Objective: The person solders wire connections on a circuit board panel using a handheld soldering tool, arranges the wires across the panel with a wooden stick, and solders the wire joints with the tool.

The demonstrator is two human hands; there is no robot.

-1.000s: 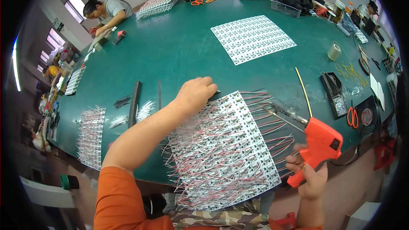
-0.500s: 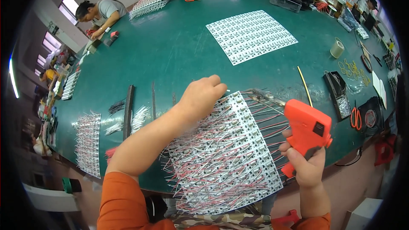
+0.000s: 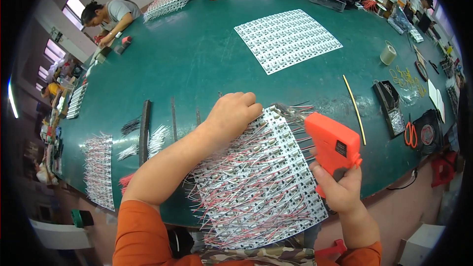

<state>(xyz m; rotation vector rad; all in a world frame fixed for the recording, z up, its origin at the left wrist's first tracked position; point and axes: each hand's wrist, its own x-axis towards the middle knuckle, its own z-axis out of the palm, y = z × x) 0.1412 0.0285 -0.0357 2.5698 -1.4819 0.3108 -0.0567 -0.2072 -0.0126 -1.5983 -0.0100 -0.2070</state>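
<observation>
A large white circuit board panel [image 3: 295,167], crowded with red and white wires, lies before me at the table's front edge. My left hand [image 3: 234,111] is closed in a pinch over its far edge; whatever the fingertips hold is hidden. An orange-red soldering gun [image 3: 332,140] is gripped by its handle in my right hand [image 3: 340,189]. Its metal tip [image 3: 281,108] reaches the panel's far right corner, close to my left fingertips. Whether the tip touches a pad is too small to see.
A bare circuit panel [image 3: 288,39] lies farther out on the green table [image 3: 192,64]. Left are a dark bar [image 3: 144,130], white wires [image 3: 157,138] and a wired panel [image 3: 98,170]. A yellow stick [image 3: 354,111], black tray [image 3: 391,108] and orange scissors [image 3: 410,134] lie right. Another person [image 3: 116,17] works far left.
My right hand has brought the soldering gun leftward, its tip now nearer the panel's corner and my left fingertips. A small white tip past my left fingers no longer shows.
</observation>
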